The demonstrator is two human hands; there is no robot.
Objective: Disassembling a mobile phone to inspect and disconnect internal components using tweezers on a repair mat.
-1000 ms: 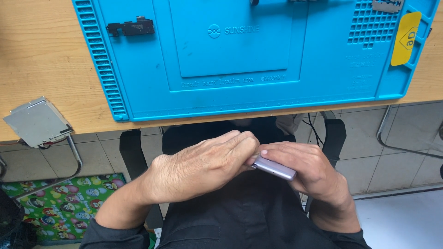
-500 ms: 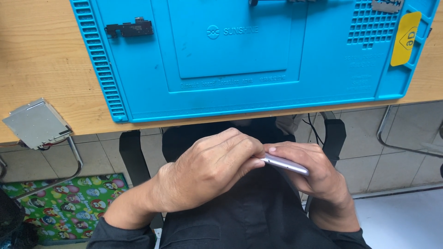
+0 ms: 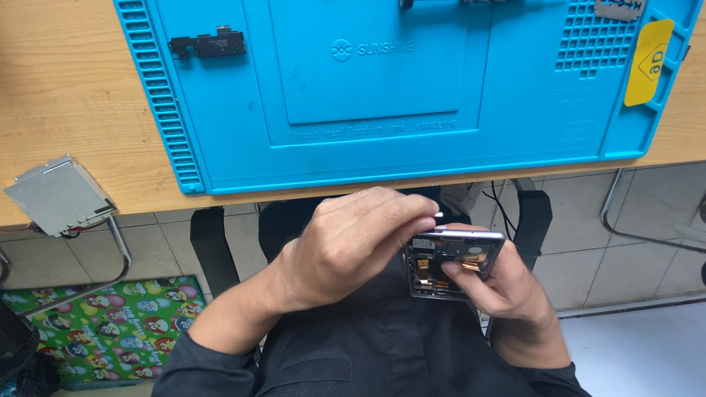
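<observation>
Below the edge of a wooden workbench (image 3: 66,110), over the person's lap, the work goes on in mid-air rather than on the table. At the centre of it, the right hand (image 3: 507,290) cradles an opened phone (image 3: 450,263) from underneath, fingers curled around its lower edge, thumb pressed on the exposed interior. The back cover is already off: dark internals and small copper-coloured parts show inside the grey frame. The left hand (image 3: 353,246) comes across from the other side, its fingers pinched together on the phone's top left corner; a small pale tip shows just past the fingertips, too small to identify, so whether it grips a tool or only the frame I cannot tell.

Judging by this, disassembly is partway along, with the inner parts seemingly still in place.

Farther out, a blue silicone repair mat (image 3: 441,154) lies on the bench, bearing a small black component (image 3: 208,45) near its upper left and a yellow tab (image 3: 649,62) at its right. A grey metal plate (image 3: 57,195) overhangs the bench's left edge.
</observation>
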